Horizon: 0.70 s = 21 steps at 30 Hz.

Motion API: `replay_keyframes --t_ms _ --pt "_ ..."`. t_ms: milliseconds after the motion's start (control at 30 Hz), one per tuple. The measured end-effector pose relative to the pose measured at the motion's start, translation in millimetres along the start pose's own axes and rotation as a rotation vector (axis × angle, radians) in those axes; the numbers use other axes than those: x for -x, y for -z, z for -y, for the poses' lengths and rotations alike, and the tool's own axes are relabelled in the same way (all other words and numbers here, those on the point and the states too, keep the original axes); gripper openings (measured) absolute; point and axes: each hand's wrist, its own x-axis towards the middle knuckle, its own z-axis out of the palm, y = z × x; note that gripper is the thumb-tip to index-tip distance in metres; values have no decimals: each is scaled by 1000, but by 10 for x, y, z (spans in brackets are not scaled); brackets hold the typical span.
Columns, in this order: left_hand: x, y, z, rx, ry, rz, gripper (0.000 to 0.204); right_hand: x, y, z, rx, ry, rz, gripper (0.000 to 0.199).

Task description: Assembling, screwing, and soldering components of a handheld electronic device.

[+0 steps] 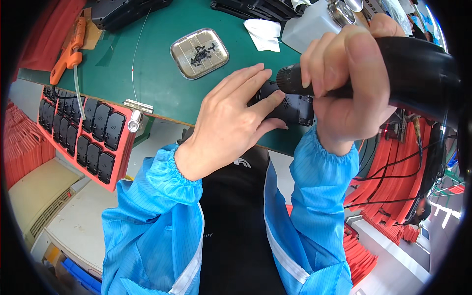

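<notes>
A black plastic housing with small holes lies near the table's front edge, partly hidden by my hands. My left hand lies across its left end, thumb at the near side and fingers over the far part, holding it down. Above it, my right hand is wrapped round a black electric screwdriver. The tool's ribbed nose points left, over the housing; its tip is hard to make out. Beyond my left hand sits a rounded metal tin with a small heap of dark screws.
A red tray of several black housings leans by the table's left edge. An orange glue gun lies back left. A white tissue and a white bottle with a metal top stand beyond. Red foam sheets are stacked right.
</notes>
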Motion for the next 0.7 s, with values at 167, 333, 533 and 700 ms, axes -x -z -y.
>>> replay_keyframes --t_ms 167,333,533,700 --pt "-14 7 -14 -5 -2 -6 48 -74 175 -349 -212 250 156 28" --pt "-8 23 -16 4 -8 -4 47 -21 84 -330 -244 251 86 31" --pt "-8 13 -20 11 2 2 47 58 -71 -144 -437 22 -120 36" --pt "-3 15 -15 5 1 2 47 78 -29 -28 -255 -33 -96 36"
